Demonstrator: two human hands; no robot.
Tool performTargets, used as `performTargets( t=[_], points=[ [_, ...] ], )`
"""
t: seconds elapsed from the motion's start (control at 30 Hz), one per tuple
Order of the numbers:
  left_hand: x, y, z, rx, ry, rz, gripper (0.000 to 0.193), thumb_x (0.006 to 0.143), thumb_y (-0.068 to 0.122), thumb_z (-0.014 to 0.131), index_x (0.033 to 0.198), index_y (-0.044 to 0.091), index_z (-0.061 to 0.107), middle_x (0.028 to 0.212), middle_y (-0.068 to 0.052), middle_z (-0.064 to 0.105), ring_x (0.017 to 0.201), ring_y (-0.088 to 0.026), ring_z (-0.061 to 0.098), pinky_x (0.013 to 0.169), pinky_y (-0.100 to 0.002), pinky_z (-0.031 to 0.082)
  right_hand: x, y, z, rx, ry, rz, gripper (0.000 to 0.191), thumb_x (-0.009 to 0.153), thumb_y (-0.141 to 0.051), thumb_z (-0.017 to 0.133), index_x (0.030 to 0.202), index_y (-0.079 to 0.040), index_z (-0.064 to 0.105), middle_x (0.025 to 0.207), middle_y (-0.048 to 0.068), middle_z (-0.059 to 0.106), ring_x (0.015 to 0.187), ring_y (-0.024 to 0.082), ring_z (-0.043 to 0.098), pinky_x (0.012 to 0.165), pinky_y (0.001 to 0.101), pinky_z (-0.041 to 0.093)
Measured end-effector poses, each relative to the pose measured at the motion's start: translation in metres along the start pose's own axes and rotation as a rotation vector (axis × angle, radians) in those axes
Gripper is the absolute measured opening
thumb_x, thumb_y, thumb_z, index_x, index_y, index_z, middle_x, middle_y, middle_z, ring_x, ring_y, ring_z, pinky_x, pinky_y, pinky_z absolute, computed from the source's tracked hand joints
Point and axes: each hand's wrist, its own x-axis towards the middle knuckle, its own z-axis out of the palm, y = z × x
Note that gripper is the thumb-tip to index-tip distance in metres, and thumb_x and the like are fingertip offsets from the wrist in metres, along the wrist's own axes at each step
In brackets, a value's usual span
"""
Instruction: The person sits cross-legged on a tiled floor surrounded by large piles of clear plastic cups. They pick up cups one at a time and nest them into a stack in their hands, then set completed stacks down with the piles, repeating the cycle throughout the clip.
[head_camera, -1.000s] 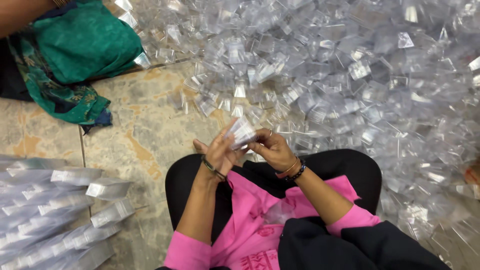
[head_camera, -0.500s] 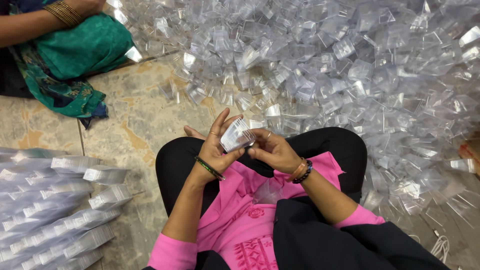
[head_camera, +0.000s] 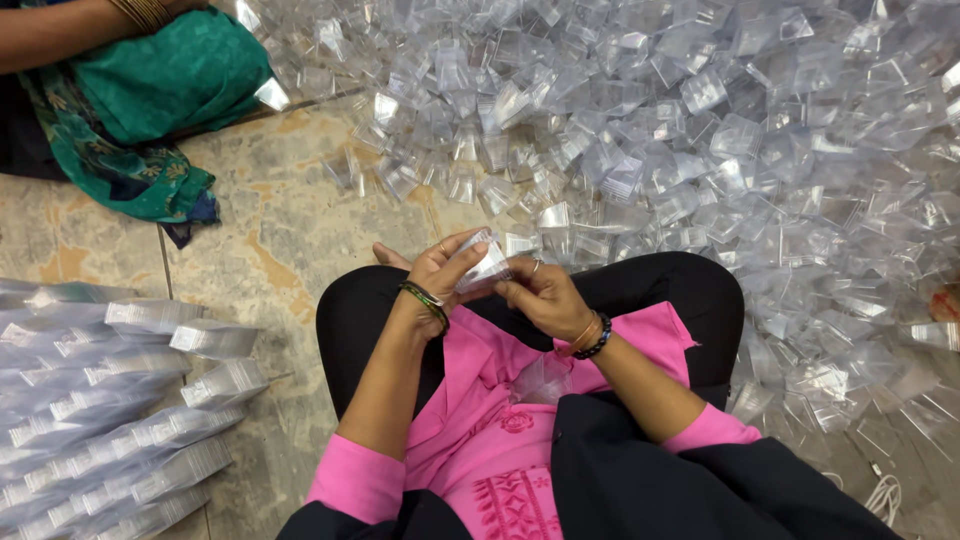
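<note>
Above lap, both hands (head_camera: 490, 285) gripping clear plastic box (head_camera: 484, 266)

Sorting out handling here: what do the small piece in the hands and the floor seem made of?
The small clear piece, held by left hand and right hand, looks like thin transparent glossy plastic: see-through, with glints. The floor looks like polished mottled stone or tile, with a visible joint line.

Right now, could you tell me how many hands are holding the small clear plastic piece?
2: the left hand grips the clear plastic piece from its left side, and the right hand pinches it from the right, above the lap.
</note>
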Motion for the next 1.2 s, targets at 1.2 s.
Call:
performTargets(
  t=[1.2],
  points=[
    [-0.056,-0.035,0.032,0.71,0.12,0.466,0.045,0.095,0.033,0.08,0.127,0.002,0.071,0.117,-0.009,0.076,0.109,-0.013,0.071,0.092,-0.027,0.056,-0.068,-0.028,-0.037,-0.04,-0.135,0.19,0.027,0.105,-0.019,0.063,0.123,-0.001,0.073,0.096,-0.002,0.07,0.083,0.003,0.057,0.069,0.0231,0.047]
  ],
)
